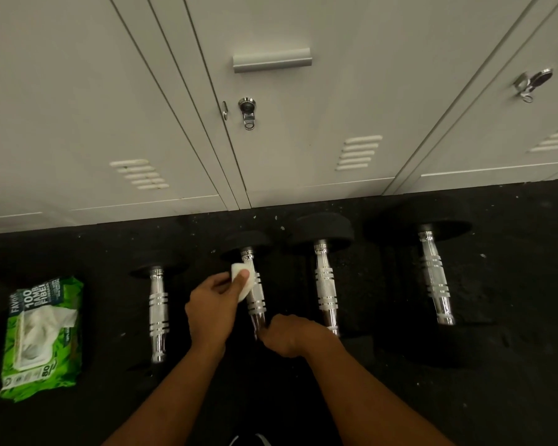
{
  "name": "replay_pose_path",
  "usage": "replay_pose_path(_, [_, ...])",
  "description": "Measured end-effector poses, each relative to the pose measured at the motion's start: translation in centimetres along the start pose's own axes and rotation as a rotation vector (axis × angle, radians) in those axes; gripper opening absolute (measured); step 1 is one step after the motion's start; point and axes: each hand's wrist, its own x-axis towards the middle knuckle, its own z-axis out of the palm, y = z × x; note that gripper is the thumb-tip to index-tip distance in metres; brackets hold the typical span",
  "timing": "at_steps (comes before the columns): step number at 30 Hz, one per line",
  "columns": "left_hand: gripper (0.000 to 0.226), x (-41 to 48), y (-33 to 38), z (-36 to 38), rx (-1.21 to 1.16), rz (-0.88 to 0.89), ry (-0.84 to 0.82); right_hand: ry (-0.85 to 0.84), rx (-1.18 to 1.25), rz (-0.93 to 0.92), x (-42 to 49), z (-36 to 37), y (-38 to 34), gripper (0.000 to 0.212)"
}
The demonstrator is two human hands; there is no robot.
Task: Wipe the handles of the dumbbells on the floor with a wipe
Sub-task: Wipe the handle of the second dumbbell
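Left hand [211,312] with wipe [239,271]; black floor [512,381], lockers [303,149]

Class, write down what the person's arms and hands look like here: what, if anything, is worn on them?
Nothing worn shows. The left hand and right hand are ungloved, with no ring or watch in view. Both forearms are uncovered down to the picture's lower edge: no sleeve, band or marking.

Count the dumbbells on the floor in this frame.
4, in a row before the lockers: leftmost dumbbell beside the wipes pack; second dumbbell, where the left hand holds the wipe and the right hand grips; third dumbbell; rightmost dumbbell. None appears hidden.
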Motion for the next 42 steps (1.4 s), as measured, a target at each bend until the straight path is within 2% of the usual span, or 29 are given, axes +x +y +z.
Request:
replay_pose_path(4, [0.033, -0.9, 0.7, -0.3, 0.233, 0.234, -0.094, -0.011, 0.007, 0.0, 0.0, 0.0, 0.0, 0.05])
replay_pose_path(8, [0.02, -0.7, -1.1, -0.7, 0.392, 0.57, -0.133, -0.021, 0.012, -0.005, 0.2, 0.0, 0.1, 0.048])
replay_pose_path(11, [0.031, 0.5, -1.5, -0.9, 0.628, 0.894, -0.185, -0.033, 0.008, -0.007, 0.3, 0.2, 0.1, 0.046])
replay_pose_path(14, [0.059, 1.7, -1.2, -1.4, 0.869, 1.171, -0.37, -0.04, 0.009, -0.016, 0.3, 0.3, 0.1, 0.041])
replay_pose_path(16, [0.075, 2.8, -0.8, -1.8, 1.038, 1.218, -0.448, -0.037, 0.011, -0.017, 0.2, 0.1, 0.1, 0.046])
replay_pose_path(19, [0.079, 4.5, -0.1, -1.8, 1.186, 1.295, -0.457, -0.019, -0.003, -0.006, 0.0, 0.0, 0.0, 0.05])
replay_pose_path(24, [0.054, 5.4, 2.3, -0.1, 1.472, 1.43, -0.531, -0.038, 0.004, 0.001, -0.2, -0.1, -0.1, 0.049])
replay_pose_path(27, [0.048, 5.0, 3.3, 0.8, 1.607, 1.486, -0.569, -0.038, 0.008, 0.004, -0.3, -0.1, -0.1, 0.051])
replay_pose_path(29, [0.045, 5.0, 3.0, 0.6, 1.57, 1.447, -0.596, -0.042, 0.001, 0.003, -0.4, -0.1, -0.2, 0.052])
replay_pose_path(31, [0.041, 4.7, 2.2, 0.1, 1.466, 1.486, -0.618, -0.037, -0.013, 0.006, -0.3, 0.0, -0.4, 0.052])
replay_pose_path(35, [0.024, 2.9, 0.1, -0.5, 1.275, 1.555, -0.796, -0.044, -0.079, -0.009, 0.1, 0.3, -0.6, 0.047])
replay_pose_path(39, [0.027, 2.2, -0.8, -0.8, 1.16, 1.563, -0.848, -0.006, -0.195, 0.038, 0.2, 0.6, -0.6, 0.051])
replay_pose_path(42, [0.032, 2.8, 0.0, -1.3, 1.179, 1.531, -0.895, 0.039, -0.237, 0.058, -0.2, 0.8, -0.8, 0.053])
